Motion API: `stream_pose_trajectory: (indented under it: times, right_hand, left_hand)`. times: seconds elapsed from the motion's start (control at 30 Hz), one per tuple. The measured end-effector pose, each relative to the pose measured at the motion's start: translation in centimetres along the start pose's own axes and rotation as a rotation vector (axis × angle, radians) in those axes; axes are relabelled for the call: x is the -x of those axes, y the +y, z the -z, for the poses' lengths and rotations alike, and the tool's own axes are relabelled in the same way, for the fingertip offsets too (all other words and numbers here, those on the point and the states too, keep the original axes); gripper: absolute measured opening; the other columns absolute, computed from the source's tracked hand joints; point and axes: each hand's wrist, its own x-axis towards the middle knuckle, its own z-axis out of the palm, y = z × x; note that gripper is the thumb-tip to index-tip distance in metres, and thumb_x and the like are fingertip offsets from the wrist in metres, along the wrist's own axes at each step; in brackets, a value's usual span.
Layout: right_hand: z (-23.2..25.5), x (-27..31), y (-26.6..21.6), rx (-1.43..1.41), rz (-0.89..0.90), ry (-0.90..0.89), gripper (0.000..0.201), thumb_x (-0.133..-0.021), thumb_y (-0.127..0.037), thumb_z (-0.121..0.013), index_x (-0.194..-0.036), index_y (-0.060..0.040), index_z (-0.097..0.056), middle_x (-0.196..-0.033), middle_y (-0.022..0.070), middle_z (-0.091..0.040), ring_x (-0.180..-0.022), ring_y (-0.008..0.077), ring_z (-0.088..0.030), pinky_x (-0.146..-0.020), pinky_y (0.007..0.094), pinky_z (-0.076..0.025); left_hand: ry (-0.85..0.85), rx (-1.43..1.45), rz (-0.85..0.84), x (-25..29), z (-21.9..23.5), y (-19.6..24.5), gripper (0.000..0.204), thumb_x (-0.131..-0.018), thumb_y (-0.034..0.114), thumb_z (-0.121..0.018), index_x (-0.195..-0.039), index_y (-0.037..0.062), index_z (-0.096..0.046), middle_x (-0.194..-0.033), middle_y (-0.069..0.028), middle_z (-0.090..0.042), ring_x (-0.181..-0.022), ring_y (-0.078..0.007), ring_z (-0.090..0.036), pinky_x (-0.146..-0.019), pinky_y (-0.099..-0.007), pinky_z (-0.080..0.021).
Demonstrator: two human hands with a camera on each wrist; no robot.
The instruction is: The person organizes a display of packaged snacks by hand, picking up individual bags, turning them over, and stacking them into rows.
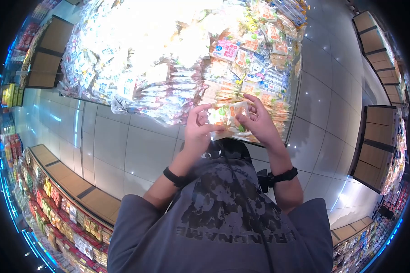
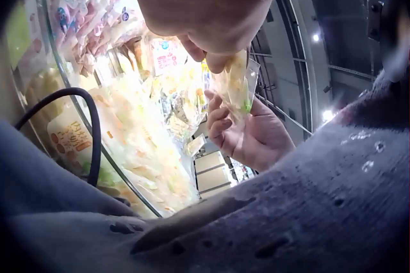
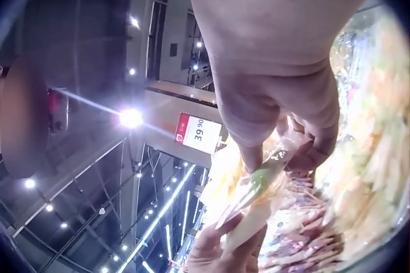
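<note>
Both hands hold a clear packet with orange and green print [image 1: 222, 115] over the near edge of the snack display. The left hand [image 1: 198, 132] pinches its left end between thumb and fingers; the right hand [image 1: 260, 123] pinches its right end, thumb on top. In the left wrist view the packet [image 2: 238, 87] hangs between the left hand [image 2: 211, 4] above and the right hand [image 2: 253, 137] beyond. From the right wrist, the packet [image 3: 259, 186] runs from the right hand [image 3: 275, 74] down to the left fingers [image 3: 230, 247].
A large bin heaped with wrapped snacks [image 1: 168, 98] stands in front, its left part washed out by glare. Stocked shelves [image 1: 68, 214] line the left, and a wooden-sided display [image 1: 376, 145] stands at the right. A price sign [image 3: 198, 133] reads 39.90.
</note>
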Motion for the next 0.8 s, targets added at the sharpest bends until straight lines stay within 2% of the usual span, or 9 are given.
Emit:
stream_pose_trajectory:
  times: [0.07, 0.17, 0.23, 0.27, 0.37, 0.4, 0.5, 0.67, 0.8]
  right_hand:
    - [-0.1, -0.4, 1.3, -0.005, 0.009, -0.017, 0.073, -0.093, -0.013, -0.074, -0.151, -0.0006, -0.031, -0.110, 0.0126, -0.065, -0.101, 0.0137, -0.065, -0.083, 0.0278, -0.056]
    - [-0.7, -0.4, 2.0, -0.116, -0.061, -0.003, 0.076, -0.092, -0.013, -0.076, -0.152, -0.0012, -0.032, -0.105, 0.0104, -0.067, -0.094, 0.0136, -0.067, -0.080, 0.0255, -0.056]
    - [-0.3, -0.1, 2.6, -0.173, -0.277, -0.060, 0.078, -0.091, -0.012, -0.077, -0.153, -0.0017, -0.031, -0.102, 0.0091, -0.068, -0.089, 0.0133, -0.068, -0.076, 0.0230, -0.055]
    - [-0.2, 0.0, 3.0, -0.165, -0.281, -0.059, 0.078, -0.091, -0.012, -0.077, -0.153, -0.0017, -0.031, -0.102, 0.0091, -0.068, -0.089, 0.0133, -0.068, -0.076, 0.0230, -0.055]
    - [-0.9, 0.7, 3.4, -0.129, -0.276, 0.013, 0.078, -0.090, -0.009, -0.077, -0.152, -0.0017, -0.032, -0.104, 0.0101, -0.070, -0.091, 0.0132, -0.069, -0.077, 0.0220, -0.056]
    - [-1.5, 1.2, 2.9, -0.166, -0.228, 0.021, 0.072, -0.090, -0.008, -0.076, -0.150, -0.0020, -0.036, -0.107, 0.0107, -0.070, -0.094, 0.0136, -0.069, -0.080, 0.0233, -0.057]
    - [-2.4, 1.8, 3.5, -0.227, -0.287, -0.044, 0.059, -0.091, -0.005, -0.074, -0.142, -0.0017, -0.045, -0.112, 0.0106, -0.070, -0.102, 0.0149, -0.069, -0.087, 0.0265, -0.058]
    - [-3.1, 1.6, 4.7, -0.030, -0.349, -0.099, 0.038, -0.094, -0.001, -0.068, -0.129, 0.0021, -0.054, -0.118, 0.0089, -0.068, -0.106, 0.0157, -0.067, -0.093, 0.0303, -0.056]
    - [-4.2, 0.3, 3.4, 0.025, -0.177, -0.025, 0.038, -0.094, -0.003, -0.068, -0.129, 0.0012, -0.054, -0.117, 0.0089, -0.067, -0.105, 0.0151, -0.067, -0.091, 0.0310, -0.056]
  left_hand:
    - [0.037, 0.109, -0.067, -0.4, 0.3, 0.0, 0.021, -0.080, -0.014, -0.068, -0.081, 0.0048, -0.077, -0.140, -0.0142, -0.045, -0.127, -0.0245, -0.056, -0.097, -0.0355, -0.055]
    - [-0.031, 0.143, 0.034, 0.2, 1.1, -0.9, 0.042, -0.083, -0.022, -0.057, -0.106, 0.0079, -0.076, -0.145, -0.0147, -0.044, -0.118, -0.0231, -0.061, -0.096, -0.0340, -0.052]
    - [-0.084, 0.637, 0.281, 0.2, 1.2, -0.9, 0.061, -0.088, -0.019, -0.053, -0.141, 0.0096, -0.053, -0.155, -0.0145, -0.038, -0.121, -0.0196, -0.060, -0.095, -0.0305, -0.052]
    - [-0.078, 0.644, 0.282, 0.3, 1.4, -0.8, 0.061, -0.088, -0.019, -0.053, -0.141, 0.0096, -0.053, -0.155, -0.0145, -0.038, -0.121, -0.0196, -0.060, -0.095, -0.0305, -0.052]
    - [-0.114, 1.129, 0.783, -0.1, 3.5, 0.9, 0.075, -0.098, -0.008, -0.050, -0.160, 0.0080, -0.011, -0.159, -0.0158, -0.035, -0.128, -0.0186, -0.055, -0.100, -0.0297, -0.049]
    - [-0.094, 1.135, 0.784, 0.5, 3.6, 0.5, 0.075, -0.098, -0.008, -0.050, -0.160, 0.0080, -0.011, -0.159, -0.0158, -0.035, -0.128, -0.0186, -0.055, -0.100, -0.0297, -0.049]
    - [-0.480, 0.842, 0.608, 2.0, 3.6, 0.1, 0.079, -0.102, -0.002, -0.051, -0.162, 0.0055, -0.001, -0.150, -0.0179, -0.043, -0.126, -0.0185, -0.053, -0.105, -0.0328, -0.046]
    - [-0.424, 0.767, 0.586, 3.4, 4.0, -1.1, 0.079, -0.103, 0.003, -0.053, -0.161, 0.0024, 0.000, -0.145, -0.0163, -0.046, -0.122, -0.0173, -0.053, -0.100, -0.0318, -0.048]
    - [-0.489, 0.245, 0.461, 3.5, 6.7, -1.7, 0.073, -0.102, 0.014, -0.057, -0.158, -0.0027, -0.015, -0.151, -0.0222, -0.036, -0.111, -0.0255, -0.060, -0.090, -0.0362, -0.054]
